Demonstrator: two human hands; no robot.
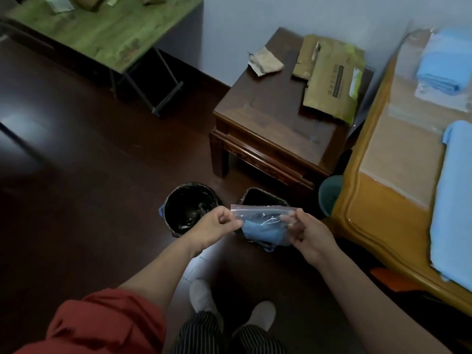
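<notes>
1. My left hand (219,226) pinches the left end of a clear plastic bag (260,211). My thumb and curled fingers squeeze the bag near its top edge.
2. My right hand (310,236) pinches the right end of the same bag. Its fingers are curled too, with the thumb on top.
3. The bag is stretched flat between my two hands, up in the air in front of me.
4. Inside the bag is a blue cloth (260,232). It sits low in the bag, all scrunched up.
5. Under the bag, on the dark floor (89,162), are two bins. The round bin (189,208) with a black liner is just to the left. The other bin (263,198) is right behind the bag, and the bag hides part of it.
6. A dark wooden table (270,129) stands behind the bins. On it lie some flat cardboard (329,80) and a small crumpled brown thing (265,63). I cannot tell what that thing is.
7. A green bucket (329,195) stands by the table's corner.
8. On my right is a yellow wooden bed (370,213) with a blue sheet (452,200) on it.
9. Far away, top left, is a green table (102,34).
10. Down low I see my red sleeve (102,325) and my two pale slippers (201,295).
</notes>
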